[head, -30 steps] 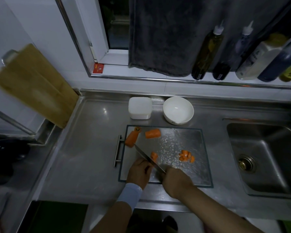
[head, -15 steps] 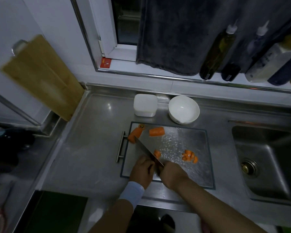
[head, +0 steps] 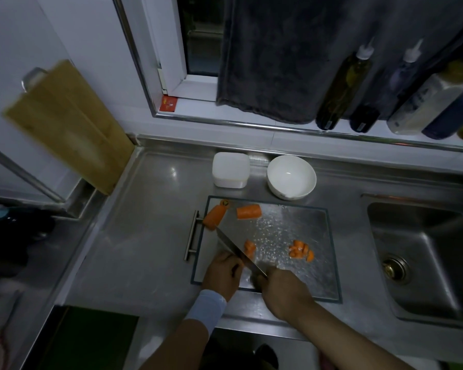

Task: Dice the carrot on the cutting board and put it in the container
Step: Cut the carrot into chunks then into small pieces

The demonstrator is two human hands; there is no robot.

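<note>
Barely shifted: steel knife (head: 235,252), right hand (head: 284,289) fingers wrapped round handle; left hand (head: 221,273) fingers curled beside blade, hold unclear. On pebbled glass cutting board (head: 292,222): 2 cylindrical carrot chunks (head: 248,211), 1 cut piece (head: 249,248), 1 diced heap (head: 301,251); white container (head: 230,169) behind.

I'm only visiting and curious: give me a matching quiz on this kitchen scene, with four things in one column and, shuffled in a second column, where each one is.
Things
1. white bowl
2. pile of diced carrot
3. wooden board
4. knife

Places
A. propped upright at the far left
B. on the right part of the glass cutting board
C. gripped by the right hand
D. on the steel counter behind the cutting board, beside the square white container

Pairs: 1-D, 2-B, 3-A, 4-C
</note>
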